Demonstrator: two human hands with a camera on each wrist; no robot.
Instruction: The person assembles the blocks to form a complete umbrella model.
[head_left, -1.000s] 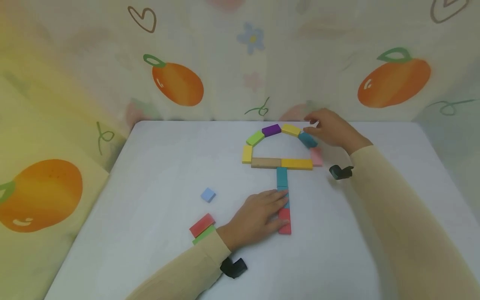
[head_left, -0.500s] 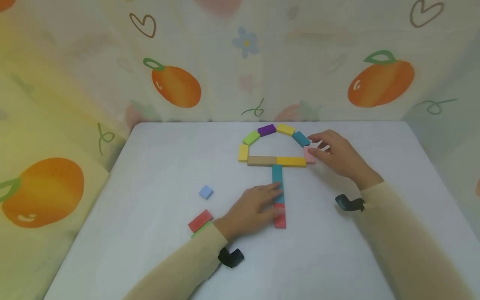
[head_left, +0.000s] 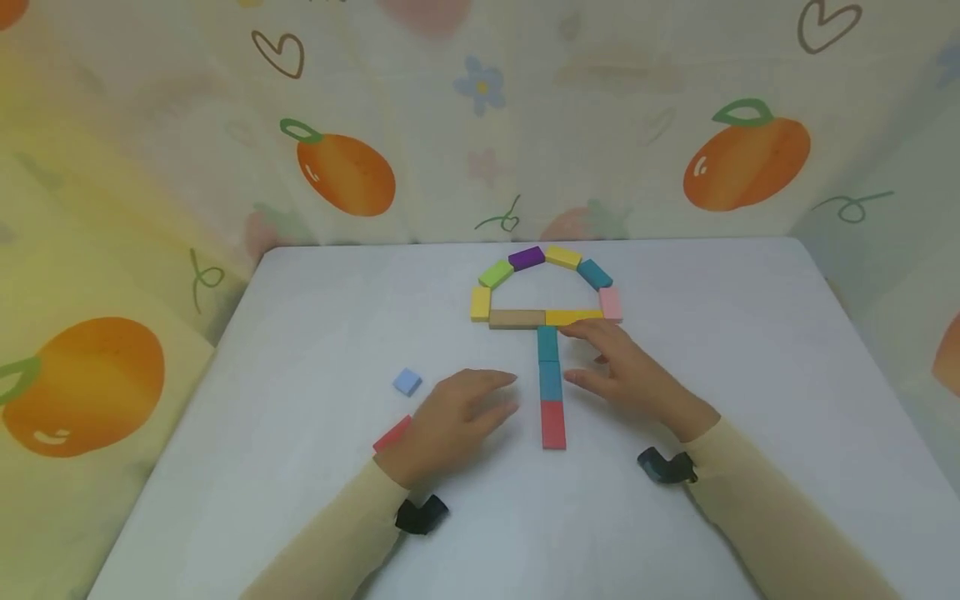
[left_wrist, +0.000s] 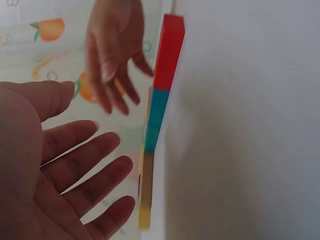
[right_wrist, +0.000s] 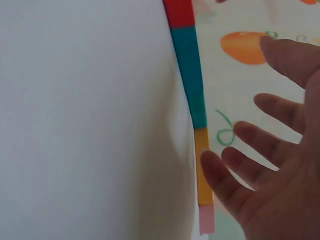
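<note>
Coloured blocks form an umbrella-like figure in the head view. Its upright is a red block (head_left: 553, 426) below two teal blocks (head_left: 551, 381). Above lies a crossbar of a tan block (head_left: 517, 320) and an orange-yellow block (head_left: 566, 317). A purple block (head_left: 527, 257) and a pink block (head_left: 611, 303) belong to the arch over it. My left hand (head_left: 448, 421) hovers left of the upright, fingers extended and holding nothing. To the right, my right hand (head_left: 633, 375) is spread and holds nothing; its fingertips overlap the orange-yellow block's edge, and contact is unclear.
A small blue block (head_left: 407, 382) lies alone on the white table (head_left: 315, 358). Another red block (head_left: 392, 434) sits beside my left wrist, partly covered by it. A patterned curtain (head_left: 420, 100) hangs behind the table's far edge.
My left hand has left the upright and moved left. My right hand has come from the arch's upper right, past the pink block, down beside the upright. The view has shifted slightly.
</note>
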